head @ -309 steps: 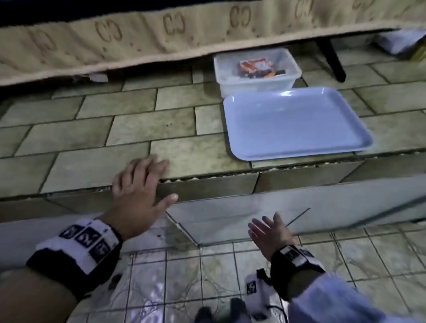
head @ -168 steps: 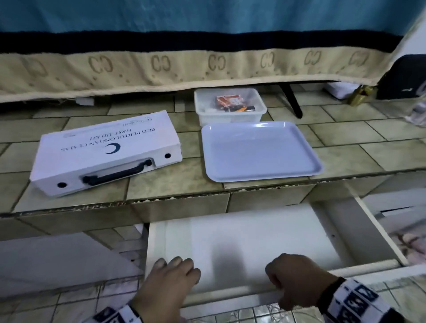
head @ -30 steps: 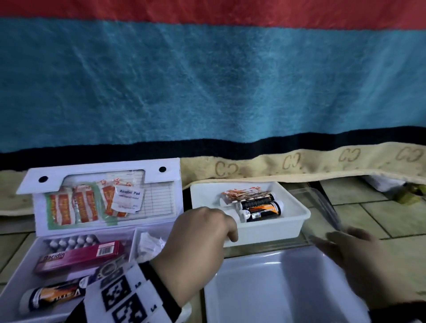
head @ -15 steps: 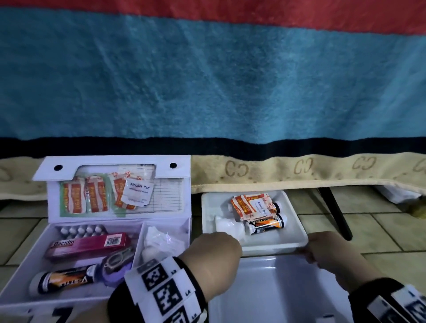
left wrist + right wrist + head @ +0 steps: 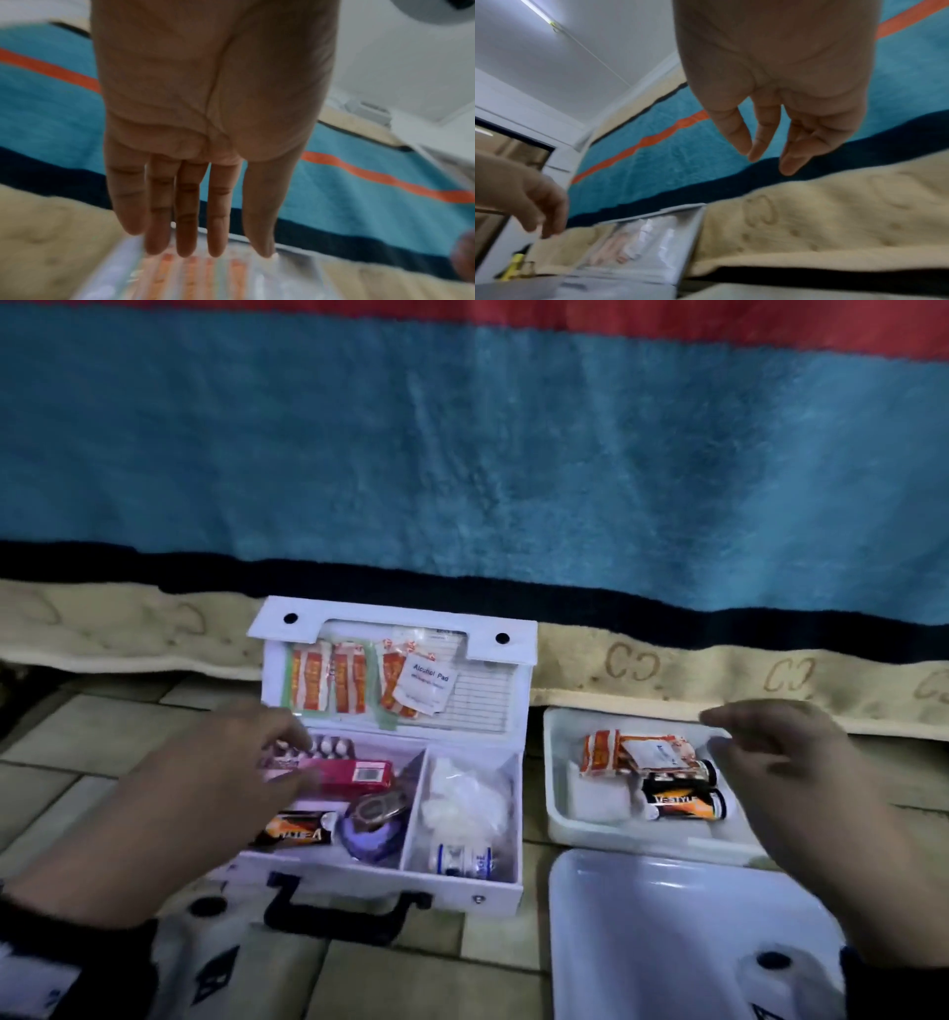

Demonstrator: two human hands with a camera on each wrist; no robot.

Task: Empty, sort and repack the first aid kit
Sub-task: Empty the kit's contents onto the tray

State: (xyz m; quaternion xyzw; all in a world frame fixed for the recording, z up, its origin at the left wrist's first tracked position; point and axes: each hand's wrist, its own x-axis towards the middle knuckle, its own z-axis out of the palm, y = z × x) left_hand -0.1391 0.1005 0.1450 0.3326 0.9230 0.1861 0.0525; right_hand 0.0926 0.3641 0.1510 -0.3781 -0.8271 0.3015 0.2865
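The white first aid kit lies open on the tiled ledge, its lid upright with orange sachets and an alcohol pad. Inside are a pink box, a black-orange tube, a purple round item, white gauze and a bandage roll. My left hand hovers over the kit's left compartment with straight fingers, holding nothing. My right hand hangs relaxed and empty above the right end of a white tub.
The tub holds orange sachets and a black-orange tube. A pale blue tray lies in front of it. A blue, black and beige blanket hangs close behind the kit and tub.
Both hands have left the tub's near rim. The left hand moved left over the open kit; the right hand rose over the tub's right end.
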